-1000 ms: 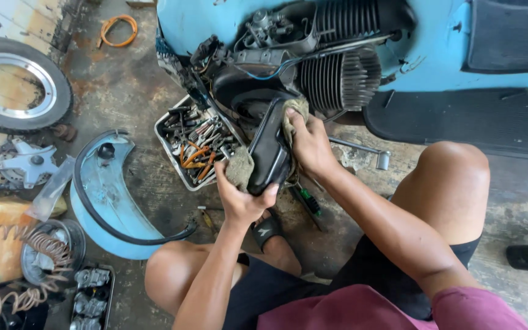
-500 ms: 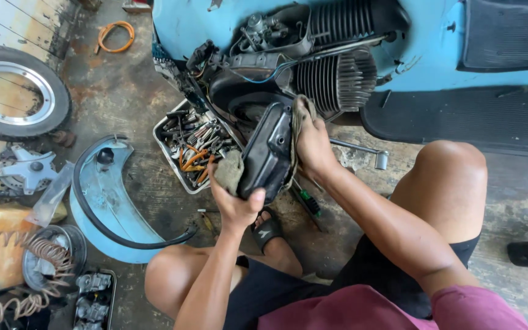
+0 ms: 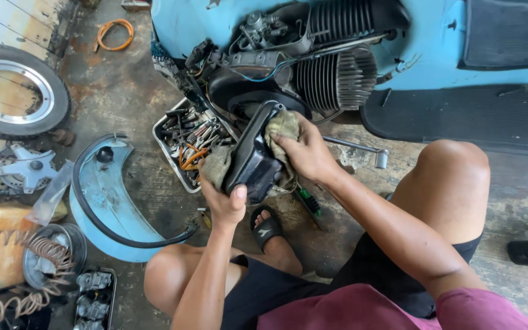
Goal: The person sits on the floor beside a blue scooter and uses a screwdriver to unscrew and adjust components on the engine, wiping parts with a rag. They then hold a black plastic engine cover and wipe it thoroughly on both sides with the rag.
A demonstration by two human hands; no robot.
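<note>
cover: black engine cover (image 3: 253,160), held up in front of the scooter engine (image 3: 313,67), over the tool tray (image 3: 187,143)
left hand (image 3: 226,201): gripping its lower edge
right hand (image 3: 304,150): pressing a rag (image 3: 282,125) on top
feel: probably rigid, greasy; hold by the edges

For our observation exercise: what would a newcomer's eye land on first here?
At centre, the left hand holds up a black engine cover while the right hand presses a dirty rag on it. Behind is the pale blue scooter's finned engine; a tool tray sits left.
</note>
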